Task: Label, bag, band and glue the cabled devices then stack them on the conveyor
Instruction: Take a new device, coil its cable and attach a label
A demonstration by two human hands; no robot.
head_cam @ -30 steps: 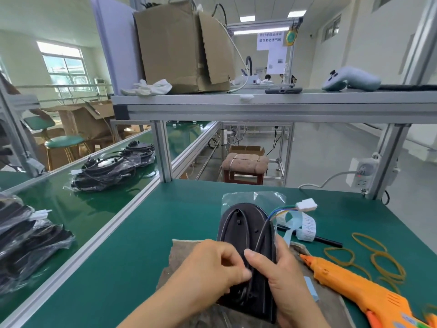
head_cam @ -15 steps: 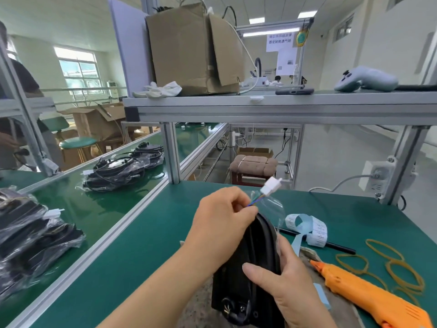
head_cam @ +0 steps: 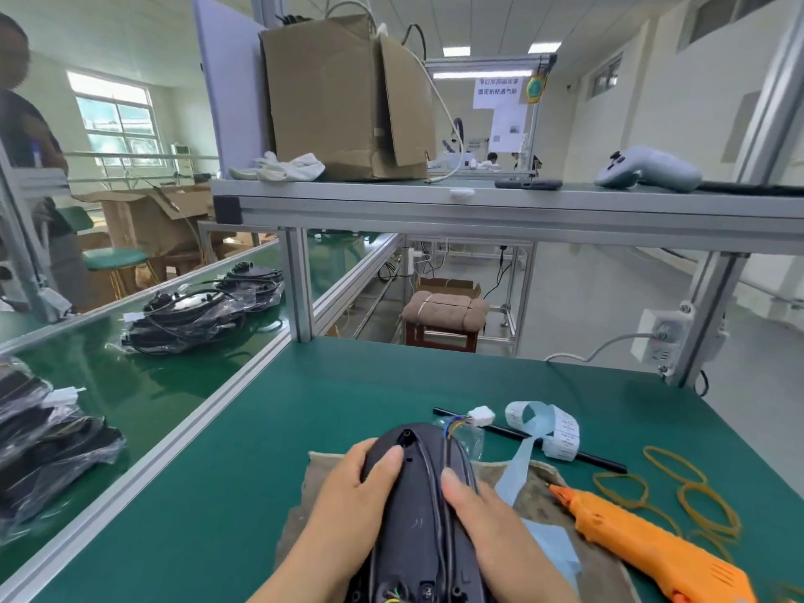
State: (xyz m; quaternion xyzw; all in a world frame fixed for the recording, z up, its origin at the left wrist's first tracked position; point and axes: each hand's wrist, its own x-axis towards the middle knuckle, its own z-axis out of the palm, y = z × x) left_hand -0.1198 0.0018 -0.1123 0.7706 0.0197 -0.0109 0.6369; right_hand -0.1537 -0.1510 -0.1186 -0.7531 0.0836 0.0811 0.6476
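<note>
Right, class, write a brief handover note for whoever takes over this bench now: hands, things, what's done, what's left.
Left hand and right hand both grip the black device over the brown cloth; its white plug and clear bag are at the far end.
Label strip, rubber bands and glue gun lie to its right.
Done: bagged devices sit on the conveyor.
Left: bag, band, glue this one, then stack it; labelling cannot be seen.

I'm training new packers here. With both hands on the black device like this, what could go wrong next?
1. The glue gun lies with its nozzle at the cloth mat's edge, near the right hand; if hot, it may scorch or burn.
2. The white connector sticks out loose beyond the black device and could snag in the clear bag beside it.
</note>
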